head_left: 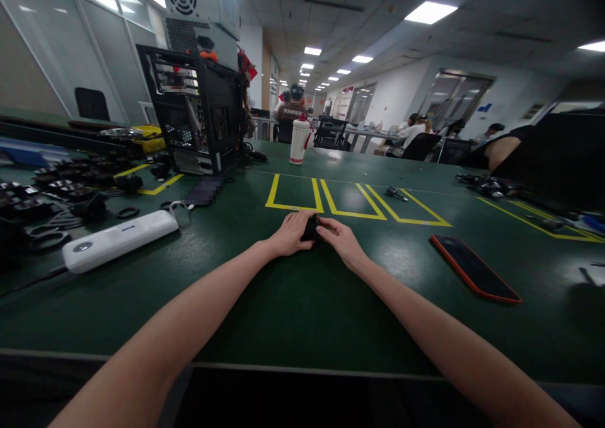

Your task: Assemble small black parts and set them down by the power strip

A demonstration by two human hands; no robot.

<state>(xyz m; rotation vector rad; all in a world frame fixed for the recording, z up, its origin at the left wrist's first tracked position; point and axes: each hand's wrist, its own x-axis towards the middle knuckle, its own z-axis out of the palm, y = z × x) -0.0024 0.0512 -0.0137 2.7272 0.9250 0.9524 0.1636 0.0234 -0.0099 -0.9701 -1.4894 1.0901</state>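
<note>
Between my two hands is a small black part [311,228], mostly covered by fingers; its exact kind does not show. My left hand [289,235] is closed around it from the left, low over the green table [302,302]. From the right, my right hand [341,241] pinches the part's edge with thumb and fingers. Just beyond the hands lie yellow tape outlines [352,215] on the tabletop. A small dark metal piece [396,193] rests in the rightmost of these outlines.
A white power strip [120,239] and black parts [89,207] lie at left. Behind them stands an open computer case [220,119]. A white tumbler [299,143] is at the back, an orange-edged phone [472,267] at right. A co-worker's arm [503,150] shows at far right.
</note>
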